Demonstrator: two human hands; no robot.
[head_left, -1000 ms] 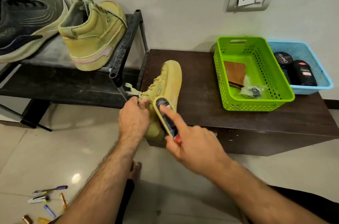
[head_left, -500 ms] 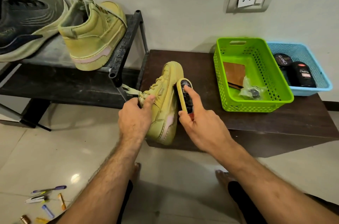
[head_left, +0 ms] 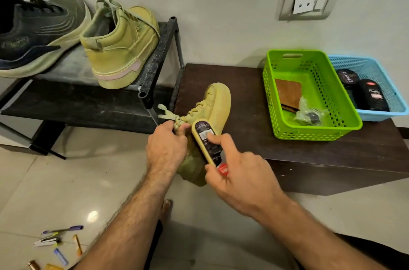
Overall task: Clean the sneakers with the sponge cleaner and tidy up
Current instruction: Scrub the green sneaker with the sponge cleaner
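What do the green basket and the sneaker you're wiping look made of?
Green basket: looks like moulded plastic, slightly glossy, its walls pierced with a regular grid of holes. Sneaker: matte olive upper, probably suede-like leather or synthetic; it shows no shine and has stitched panels.

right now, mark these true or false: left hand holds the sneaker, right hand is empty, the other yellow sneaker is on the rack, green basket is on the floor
1. The left hand holds the sneaker. True.
2. The right hand is empty. False: it grips the sponge cleaner, pressed on the sneaker's side.
3. The other yellow sneaker is on the rack. True.
4. The green basket is on the floor. False: it sits on the dark table.
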